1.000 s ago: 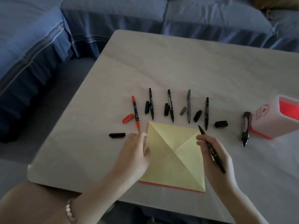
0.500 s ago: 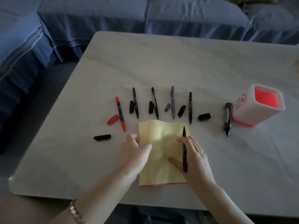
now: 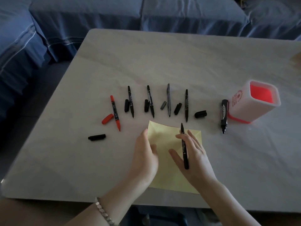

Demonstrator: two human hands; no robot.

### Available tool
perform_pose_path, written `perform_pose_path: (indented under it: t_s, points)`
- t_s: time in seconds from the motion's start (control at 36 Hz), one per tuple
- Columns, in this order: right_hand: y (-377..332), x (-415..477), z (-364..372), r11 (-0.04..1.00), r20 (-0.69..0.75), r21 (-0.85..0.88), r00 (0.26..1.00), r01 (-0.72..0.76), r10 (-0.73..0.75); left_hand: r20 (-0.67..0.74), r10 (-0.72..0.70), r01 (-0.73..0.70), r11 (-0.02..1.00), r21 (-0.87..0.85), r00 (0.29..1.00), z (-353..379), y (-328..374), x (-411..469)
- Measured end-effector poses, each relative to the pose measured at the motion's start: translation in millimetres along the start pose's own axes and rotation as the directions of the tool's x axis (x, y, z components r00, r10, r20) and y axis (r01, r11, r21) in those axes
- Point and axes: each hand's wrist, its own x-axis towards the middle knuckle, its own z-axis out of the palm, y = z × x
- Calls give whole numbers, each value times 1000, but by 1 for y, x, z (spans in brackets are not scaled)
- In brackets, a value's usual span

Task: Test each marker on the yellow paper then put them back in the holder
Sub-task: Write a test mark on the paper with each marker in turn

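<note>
Both hands flatten the paper (image 3: pixel 164 137) near the surface's front edge; the right hand (image 3: pixel 192 154) seemingly pins a marker (image 3: pixel 184 147) between fingers, the left hand (image 3: pixel 145 154) open. Its uncapped tip could smear the fingers.

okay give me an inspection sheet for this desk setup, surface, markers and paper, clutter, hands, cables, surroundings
Surface: pale table, dim light.
Job's things: yellow paper flat under both hands; red marker, four slim dark markers and thick black marker lying uncapped in a row; holder upright at right, nothing visible in it.
Clutter: loose caps beside the markers, one black cap apart at left.
Grippers: left hand pressing paper; right hand holding black marker.
Cables: nothing seen.
Surroundings: blue sofa behind.
</note>
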Motion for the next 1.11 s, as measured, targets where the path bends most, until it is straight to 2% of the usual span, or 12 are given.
perform_pose_path:
  t_s: [0.17, 0.25, 0.33, 0.39, 0.44, 0.53, 0.58, 0.67, 0.72, 0.81, 0.92, 1.11]
  points:
    - [11, 4, 22, 988, 69, -132, 995, 85, -77, -70, -5, 10, 997, 71, 998, 9, -3, -5]
    - [14, 5, 21, 981, 84, -169, 993, 91, -78, -36, 25, -20, 992, 127, 999, 8, -6, -7]
    - [17, 6, 21, 976, 84, -189, 992, 110, -95, 39, 129, -134, 966, 221, 991, 1, -12, -6]
    - [18, 6, 22, 975, 86, -192, 992, 113, -98, 58, 264, -267, 893, 362, 963, -4, -24, -1]
    - [20, 6, 23, 977, 80, -179, 992, 115, -102, 85, 395, -381, 774, 507, 915, -12, -37, 5]
    - [20, 7, 22, 979, 72, -155, 990, 131, -121, 199, 501, -518, 650, 556, 842, -26, -48, 13]
    - [15, 7, 15, 996, 43, -27, 996, 79, -78, 251, 534, -572, 605, 554, 808, -32, -54, 18]
    - [5, 15, 5, 958, -52, 288, 999, 6, 10, 288, 531, -591, 592, 547, 797, -34, -58, 19]
    - [-5, 26, 3, 881, -107, 473, 990, -27, 88, 291, 528, -593, 600, 537, 798, -35, -59, 18]
    - [-23, 47, 4, 732, -95, 671, 967, -112, 235, 305, 517, -592, 597, 541, 800, -37, -56, 19]
    - [-47, 71, 10, 629, -35, 753, 942, -196, 335, 304, 531, -604, 595, 531, 791, -35, -57, 21]
    - [-50, 82, 39, 634, -58, 711, 874, -304, 483, 301, 557, -622, 581, 525, 774, -28, -58, 20]
